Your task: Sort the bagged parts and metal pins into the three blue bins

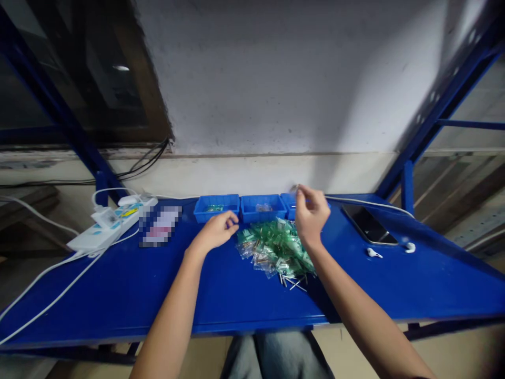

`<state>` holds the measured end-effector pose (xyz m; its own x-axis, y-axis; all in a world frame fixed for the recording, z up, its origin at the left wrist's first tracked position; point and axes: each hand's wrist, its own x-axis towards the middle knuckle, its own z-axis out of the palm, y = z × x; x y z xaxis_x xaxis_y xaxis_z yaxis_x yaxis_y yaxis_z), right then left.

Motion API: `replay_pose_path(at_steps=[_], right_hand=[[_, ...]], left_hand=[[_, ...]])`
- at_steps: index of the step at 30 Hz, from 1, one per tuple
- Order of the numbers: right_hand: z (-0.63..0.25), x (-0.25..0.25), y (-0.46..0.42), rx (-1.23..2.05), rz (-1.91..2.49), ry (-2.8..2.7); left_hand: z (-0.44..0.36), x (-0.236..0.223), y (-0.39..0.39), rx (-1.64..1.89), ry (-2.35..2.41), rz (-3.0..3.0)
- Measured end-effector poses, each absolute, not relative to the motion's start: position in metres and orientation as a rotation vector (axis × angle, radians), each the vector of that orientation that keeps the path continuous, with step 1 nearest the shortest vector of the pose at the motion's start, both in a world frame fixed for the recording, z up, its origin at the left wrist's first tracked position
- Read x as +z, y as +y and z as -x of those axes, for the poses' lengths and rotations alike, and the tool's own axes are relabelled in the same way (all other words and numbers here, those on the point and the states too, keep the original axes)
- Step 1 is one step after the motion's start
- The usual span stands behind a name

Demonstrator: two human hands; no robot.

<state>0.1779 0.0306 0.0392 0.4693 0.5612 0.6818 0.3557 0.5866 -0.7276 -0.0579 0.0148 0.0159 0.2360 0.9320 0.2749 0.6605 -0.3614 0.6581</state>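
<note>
My right hand (pixel 311 213) is raised over the right blue bin (pixel 289 210), finger and thumb pinched on a small, pale, blurred item (pixel 294 188) I cannot make out. My left hand (pixel 218 230) hovers in front of the left blue bin (pixel 201 212), fingers loosely curled, thumb apart, nothing visible in them. Between the hands lies a pile of small green and clear plastic packets (pixel 276 242). Loose metal pins (pixel 295 283) lie at its near edge. Small packets also show inside the left bin and the middle blue bin (pixel 262 216); my right hand partly hides the right bin.
On the blue table (pixel 150 295), a white power strip (pixel 106 226) with trailing cables lies at the left, beside a pixelated flat object (pixel 161 226). A dark phone (pixel 369 223) and two white earbuds (pixel 374 253) rest at the right. The wall stands behind the bins.
</note>
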Motion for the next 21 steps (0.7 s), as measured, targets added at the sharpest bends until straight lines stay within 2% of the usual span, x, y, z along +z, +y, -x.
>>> replay_pose_path(at_steps=[2,4,8,14,17,21], right_hand=[[-0.189,0.043,0.042,-0.061,1.003,-1.123],[-0.192,0.038,0.054,-0.126,1.044,-1.294],[-0.177,0.012,0.059,-0.094,1.142,-1.78],[-0.156,0.001,0.032,0.019,1.135,-1.857],[-0.151,0.008,0.023,0.149,1.117,-1.845],[-0.141,0.015,0.015,0.572,1.129,-1.797]], left_hand=[[0.07,0.008,0.017,0.641,1.457,-2.025],[0.073,0.004,0.017,0.551,1.482,-2.018],[0.063,0.004,0.016,0.535,1.579,-2.073],[0.073,0.006,0.018,0.572,1.466,-1.863],[0.086,0.013,0.019,0.758,1.436,-1.749],[0.08,0.025,0.02,1.349,1.412,-1.724]])
